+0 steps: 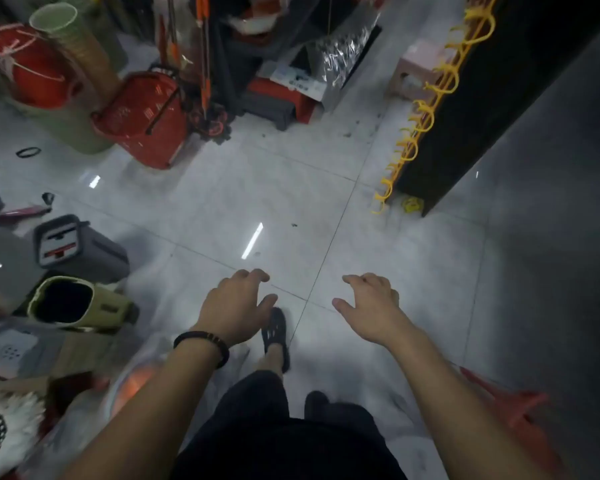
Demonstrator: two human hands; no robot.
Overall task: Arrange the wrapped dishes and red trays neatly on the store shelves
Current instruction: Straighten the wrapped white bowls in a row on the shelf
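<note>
The left hand (234, 303) and right hand (371, 306) hover empty, fingers loosely curled, over the floor (291, 202) short of a red basket (142, 119), with a grey bucket (80, 244) left of it and a black shelf (499, 98) right of it.

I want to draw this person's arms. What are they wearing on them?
Both arms are bare, no sleeves. The left hand has a dark beaded bracelet round its wrist, with a few brownish beads. The right hand wears nothing: no glove, watch or bracelet.
</note>
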